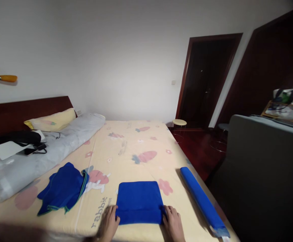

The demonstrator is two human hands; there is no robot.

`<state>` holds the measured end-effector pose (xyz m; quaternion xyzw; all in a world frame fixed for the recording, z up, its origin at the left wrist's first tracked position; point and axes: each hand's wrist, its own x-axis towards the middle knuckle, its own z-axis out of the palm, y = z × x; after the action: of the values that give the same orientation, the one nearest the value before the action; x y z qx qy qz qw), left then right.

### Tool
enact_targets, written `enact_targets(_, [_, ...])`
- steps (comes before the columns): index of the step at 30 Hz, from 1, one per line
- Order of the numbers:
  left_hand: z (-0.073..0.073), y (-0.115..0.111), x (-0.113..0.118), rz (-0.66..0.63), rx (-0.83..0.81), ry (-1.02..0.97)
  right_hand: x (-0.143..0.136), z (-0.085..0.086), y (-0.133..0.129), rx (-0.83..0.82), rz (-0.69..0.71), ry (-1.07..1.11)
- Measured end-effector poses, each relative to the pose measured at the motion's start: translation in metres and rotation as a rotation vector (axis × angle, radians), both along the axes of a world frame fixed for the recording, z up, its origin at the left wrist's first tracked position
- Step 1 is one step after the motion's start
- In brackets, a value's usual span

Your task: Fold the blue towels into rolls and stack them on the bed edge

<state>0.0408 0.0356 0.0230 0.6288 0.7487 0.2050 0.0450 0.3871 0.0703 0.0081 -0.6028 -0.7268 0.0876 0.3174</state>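
Head cam: L hand (111,220) & R hand (173,220) half-curled at sides of blue cloth (140,198), grip unclear, folded flat on bed (121,169) btwn long blue bundle (202,200), apparently done, & crumpled cloth (64,186), unfolded.

This is a bedroom in somebody's home — the left hand (111,220) and right hand (173,222) are over a wide bed (161,143), its sheet (126,164) printed with carrots and a rabbit. Far beyond the left hand, a pillow (60,121) lies by a wooden headboard (10,116), a wall lamp (7,78) above; ahead of the right hand, a stool (179,122) stands beside a dark door (199,87).
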Motion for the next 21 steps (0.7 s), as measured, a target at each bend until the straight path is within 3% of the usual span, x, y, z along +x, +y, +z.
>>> enact_targets(2, [0.002,0.000,0.019,0.020,0.052,0.091,-0.012,-0.003,-0.002,0.113,-0.017,-0.014])
enact_targets(4, [0.003,-0.001,0.046,-0.079,0.092,0.104,-0.033,-0.001,-0.007,0.148,0.057,-0.035])
enact_targets(7, [-0.003,-0.002,0.086,-0.273,0.059,0.083,-0.069,0.004,-0.016,0.083,0.248,-0.074])
enact_targets(10, [-0.014,-0.002,0.106,-0.286,-0.091,0.068,-0.090,0.005,-0.022,-0.022,0.316,-0.096])
enact_targets(14, [-0.024,-0.007,0.081,-0.256,-0.177,0.061,-0.068,-0.006,-0.020,-0.087,0.271,-0.144])
enact_targets(18, [-0.030,-0.018,0.029,-0.219,-0.101,0.154,-0.017,-0.022,-0.018,-0.103,0.166,-0.180])
enact_targets(21, [-0.033,-0.023,0.005,-0.210,-0.049,0.199,0.005,-0.030,-0.019,-0.119,0.128,-0.179])
